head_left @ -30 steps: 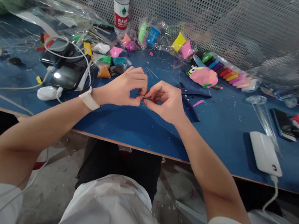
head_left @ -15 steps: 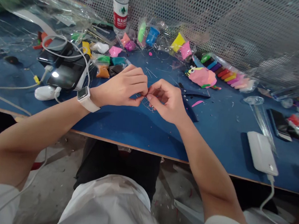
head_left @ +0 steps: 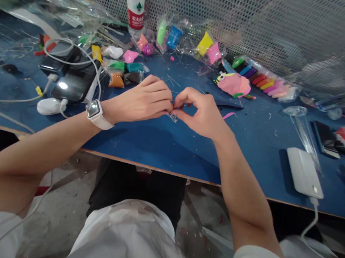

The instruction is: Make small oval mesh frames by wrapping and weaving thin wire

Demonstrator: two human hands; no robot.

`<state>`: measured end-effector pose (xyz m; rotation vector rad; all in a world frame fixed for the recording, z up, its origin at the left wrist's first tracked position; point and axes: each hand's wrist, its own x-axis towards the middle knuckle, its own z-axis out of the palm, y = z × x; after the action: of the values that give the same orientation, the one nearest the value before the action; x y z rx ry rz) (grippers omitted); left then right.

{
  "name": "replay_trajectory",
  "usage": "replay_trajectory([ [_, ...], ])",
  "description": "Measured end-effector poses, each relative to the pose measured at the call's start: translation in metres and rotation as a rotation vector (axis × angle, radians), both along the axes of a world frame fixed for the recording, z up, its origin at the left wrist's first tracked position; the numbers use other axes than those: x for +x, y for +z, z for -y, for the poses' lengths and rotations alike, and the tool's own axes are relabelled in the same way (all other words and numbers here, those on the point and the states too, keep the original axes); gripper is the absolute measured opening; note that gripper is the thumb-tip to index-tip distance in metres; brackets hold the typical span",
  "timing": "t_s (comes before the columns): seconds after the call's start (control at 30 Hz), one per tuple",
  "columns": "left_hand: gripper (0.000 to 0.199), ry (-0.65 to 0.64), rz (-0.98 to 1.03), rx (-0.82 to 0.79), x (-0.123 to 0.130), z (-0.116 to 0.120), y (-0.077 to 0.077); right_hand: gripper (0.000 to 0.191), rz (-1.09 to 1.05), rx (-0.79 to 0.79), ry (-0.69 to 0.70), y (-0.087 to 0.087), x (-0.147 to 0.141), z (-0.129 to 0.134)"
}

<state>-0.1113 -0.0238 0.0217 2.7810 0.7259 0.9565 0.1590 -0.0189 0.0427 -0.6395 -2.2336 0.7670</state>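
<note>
My left hand (head_left: 146, 101), with a white watch on its wrist, is closed, its fingertips pinching one side of a small piece of bent thin wire (head_left: 173, 116). Thumb and index finger of my right hand (head_left: 200, 111) pinch the other side, and the two hands' fingertips meet. The wire piece hangs just above the blue table (head_left: 158, 144); its exact shape is too small to tell. Dark-handled pliers (head_left: 229, 105) lie behind my right hand, partly hidden by it. Loose thin wires (head_left: 173, 81) lie beyond the fingertips.
A pink clay figure (head_left: 234, 85) and colored clay sticks (head_left: 259, 80) lie at the back right. A water bottle (head_left: 135, 10) stands by the mesh wall. Power banks and cables (head_left: 75, 84) are at left, a white power bank (head_left: 305, 171) at right.
My right hand has turned, its index finger more arched, and covers more of the pliers. The wire piece shows slightly higher between the fingertips. The view has shifted slightly.
</note>
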Motion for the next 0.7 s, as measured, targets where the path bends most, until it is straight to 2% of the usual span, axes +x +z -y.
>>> replay_trajectory([
  [0.17, 0.022, 0.027, 0.053, -0.06, 0.001, 0.001, -0.001, 0.025, -0.004, -0.058, 0.001, -0.004, 0.002, -0.006],
  [0.3, 0.025, 0.075, 0.103, -0.045, 0.002, -0.003, -0.01, 0.033, -0.025, -0.065, -0.032, -0.005, 0.0, -0.007],
  [0.4, 0.027, 0.095, 0.11, 0.063, 0.003, -0.006, -0.017, 0.027, -0.043, -0.063, -0.037, -0.006, -0.001, -0.007],
  [0.47, 0.025, 0.128, 0.138, 0.082, 0.004, -0.006, -0.018, 0.02, -0.063, -0.065, -0.039, -0.008, -0.001, -0.008],
  [0.6, 0.03, 0.169, 0.22, -0.052, 0.006, -0.003, -0.015, 0.012, -0.094, -0.111, -0.025, -0.013, -0.001, -0.008],
  [0.7, 0.03, 0.177, 0.277, -0.112, 0.009, 0.001, -0.012, 0.013, -0.101, -0.151, -0.027, -0.014, -0.001, -0.008],
])
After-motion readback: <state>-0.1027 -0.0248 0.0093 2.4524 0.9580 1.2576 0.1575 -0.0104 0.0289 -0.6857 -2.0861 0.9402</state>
